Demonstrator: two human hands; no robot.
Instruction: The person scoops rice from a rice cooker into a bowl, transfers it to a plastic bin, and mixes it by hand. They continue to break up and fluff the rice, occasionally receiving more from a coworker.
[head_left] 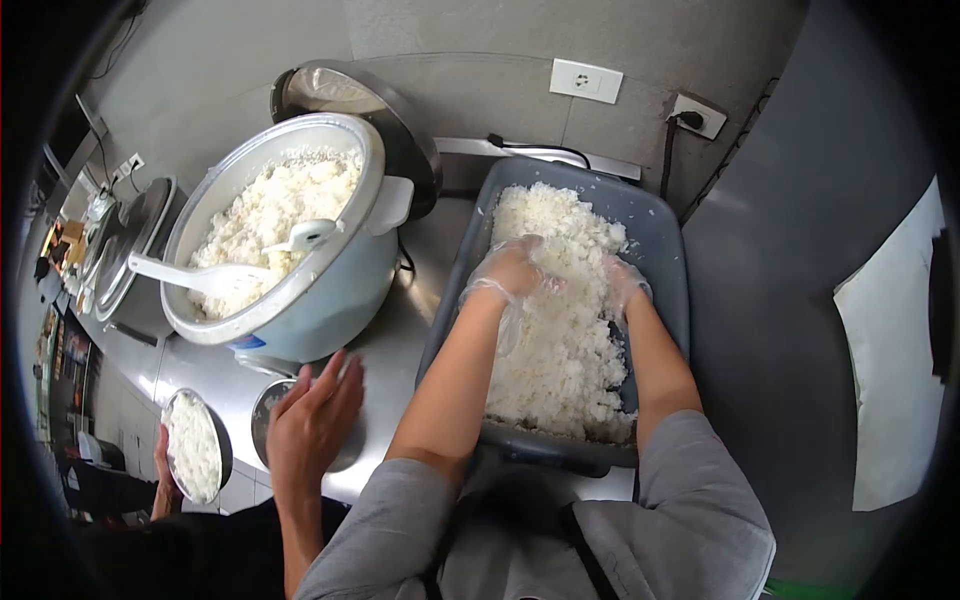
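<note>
A grey plastic tub [665,240] stands in front of me, with a long heap of cooked white rice [555,365] in it. My left hand [512,270], in a clear plastic glove, lies on the upper part of the heap. Its fingers reach inward, apart and partly sunk among the grains. On the opposite side, my right hand [624,282], gloved the same way, rests against the rice near the tub's right wall. Its fingers look extended, though the tips are partly hidden.
Left of the tub, a large rice cooker [340,300] holds rice and a white rice paddle [190,274]. A metal lid [345,95] leans behind it. A co-worker's raised hand [315,420] is beside my left arm; their other holds a bowl of rice [195,445]. A plugged cord [668,155] hangs behind.
</note>
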